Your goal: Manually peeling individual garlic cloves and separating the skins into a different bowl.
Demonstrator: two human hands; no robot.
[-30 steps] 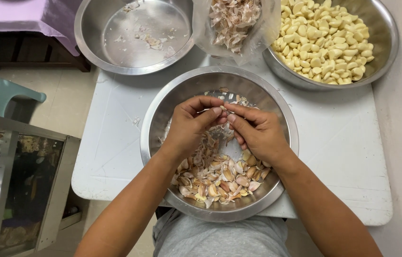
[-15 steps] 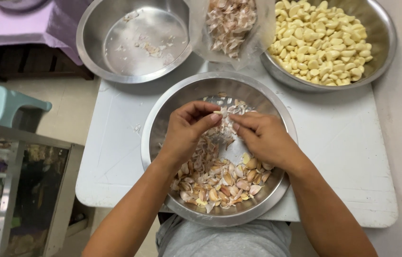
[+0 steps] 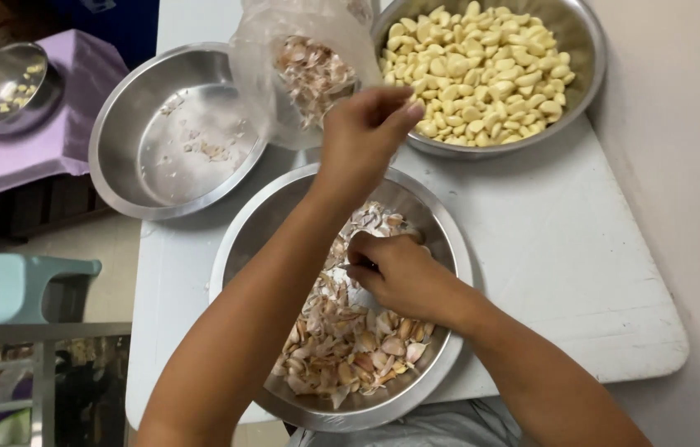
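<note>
The left hand [image 3: 362, 132] is raised over the gap between the bowls in the upper middle of the frame, its grip pinched together with the fingertips pointing toward the big bowl of peeled garlic [image 3: 482, 66] at the upper right; whether a clove sits inside that pinch I cannot tell, since the knuckles hide it. The right hand [image 3: 395, 273] rests low in the near bowl [image 3: 238, 248] at the centre, fingers curled together among the cloves and skins [image 3: 350, 348], seemingly picking at one, though what it holds is hidden under the hand; that bowl sits closest to the body, probably so both hands can work over it and the husks fall back in. A clear plastic bag [image 3: 300, 66] stands between the far bowls in the upper middle, holding papery skins. The empty-looking steel bowl [image 3: 118, 157] at the upper left has only a few scraps of skin on its bottom. All three bowls crowd a white surface [image 3: 582, 265]. A small bowl [image 3: 2, 87] with a few pale pieces sits on a purple cloth [image 3: 27, 157] at the far upper left; a pale blue stool [image 3: 10, 285] stands at the left edge.
</note>
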